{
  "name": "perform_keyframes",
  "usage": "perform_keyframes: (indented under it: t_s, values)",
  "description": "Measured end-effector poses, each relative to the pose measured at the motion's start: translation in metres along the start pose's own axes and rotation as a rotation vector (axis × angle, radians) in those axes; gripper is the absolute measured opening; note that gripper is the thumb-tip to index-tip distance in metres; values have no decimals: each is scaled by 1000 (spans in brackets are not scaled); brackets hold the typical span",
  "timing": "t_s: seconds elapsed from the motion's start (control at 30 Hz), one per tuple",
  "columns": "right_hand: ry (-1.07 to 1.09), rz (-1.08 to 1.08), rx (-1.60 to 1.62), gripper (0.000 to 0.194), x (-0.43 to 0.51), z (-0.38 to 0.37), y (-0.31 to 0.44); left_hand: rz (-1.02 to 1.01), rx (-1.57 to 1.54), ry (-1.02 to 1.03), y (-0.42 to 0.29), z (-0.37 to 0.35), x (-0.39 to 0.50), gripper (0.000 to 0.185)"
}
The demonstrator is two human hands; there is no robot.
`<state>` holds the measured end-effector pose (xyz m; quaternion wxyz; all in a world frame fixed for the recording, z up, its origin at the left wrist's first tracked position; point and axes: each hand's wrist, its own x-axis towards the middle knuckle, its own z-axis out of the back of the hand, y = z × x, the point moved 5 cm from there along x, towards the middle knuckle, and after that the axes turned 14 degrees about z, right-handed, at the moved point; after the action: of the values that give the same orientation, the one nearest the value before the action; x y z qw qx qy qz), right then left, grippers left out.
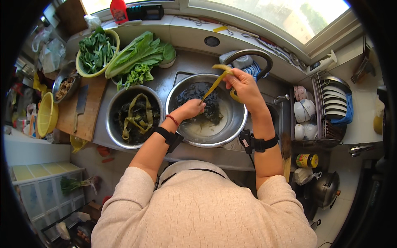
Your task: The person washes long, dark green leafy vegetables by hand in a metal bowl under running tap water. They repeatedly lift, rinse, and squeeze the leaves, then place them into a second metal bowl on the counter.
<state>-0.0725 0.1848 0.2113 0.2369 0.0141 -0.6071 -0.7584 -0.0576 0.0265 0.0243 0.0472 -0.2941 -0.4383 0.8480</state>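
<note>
A yellow-green strip of kelp (214, 86) stretches between my two hands above a large steel basin (209, 144). Its upper end is pinched in my right hand (243, 85), raised over the basin's right side near the faucet. My left hand (193, 109) grips the strip lower down, above the basin's middle. Dark seaweed (200, 96) lies in cloudy water in that basin. To the left, a second steel bowl (161, 115) holds more dark seaweed with long yellow-green strips (148, 107) on top.
A curved faucet (268, 60) arches behind my right hand. Leafy lettuce (135, 54) and a basket of greens (117, 40) are at the back left. A cleaver (81, 104) rests on a wooden cutting board (93, 114). Bowls (302, 110) and a dish rack (318, 105) stand at right.
</note>
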Motion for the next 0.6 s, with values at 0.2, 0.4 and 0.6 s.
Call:
perform_keyframes:
  t_s: [0.2,0.4,0.6]
  values:
    - [-220,171,201,19,28,38,60,73,-7,-112,53,-16,17,40]
    - [-340,205,286,20,36,76,68,-23,-200,-35,-6,19,-8,44]
    - [-226,114,300,16,24,55,47,-234,33,-151,-148,85,-85,33]
